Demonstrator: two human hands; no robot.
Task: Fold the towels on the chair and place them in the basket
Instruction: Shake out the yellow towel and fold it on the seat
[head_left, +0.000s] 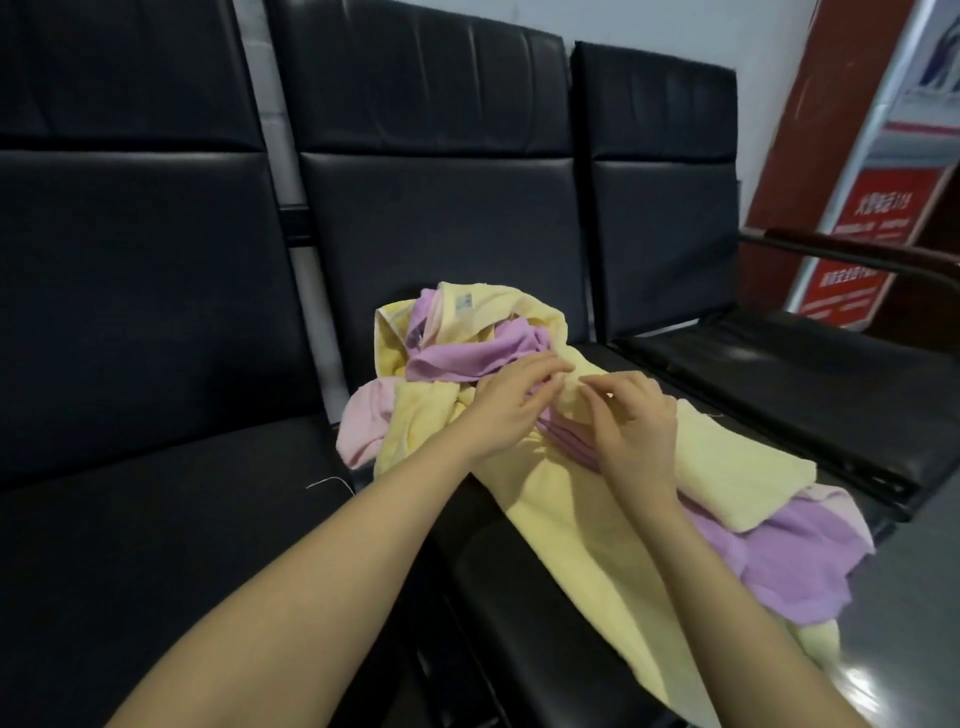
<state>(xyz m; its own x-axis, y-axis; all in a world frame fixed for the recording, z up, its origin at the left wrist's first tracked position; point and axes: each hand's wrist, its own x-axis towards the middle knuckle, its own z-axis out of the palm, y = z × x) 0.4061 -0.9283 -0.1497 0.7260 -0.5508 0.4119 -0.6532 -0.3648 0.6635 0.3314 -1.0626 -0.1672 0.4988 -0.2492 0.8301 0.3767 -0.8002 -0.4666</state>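
Your left hand (511, 402) & right hand (631, 421) both pinch one fold of yellow towel (569, 395), fingertips nearly meeting, mid-pile on black chair (441, 228) seat. Purple towel (467, 353) bunched just behind grip; pink towel (363, 421) left of it. Folded yellow towel (737, 467) right of grip. Armrest (857, 260) and red sign (872, 218) well beyond, right.

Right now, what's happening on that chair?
A person is working a heap of towels on the middle black chair. Both hands meet over the pile: the left hand and right hand pinch a bunched bit of yellow towel. Purple towels and a pink towel lie tangled around it, unfolded. No basket is in view.
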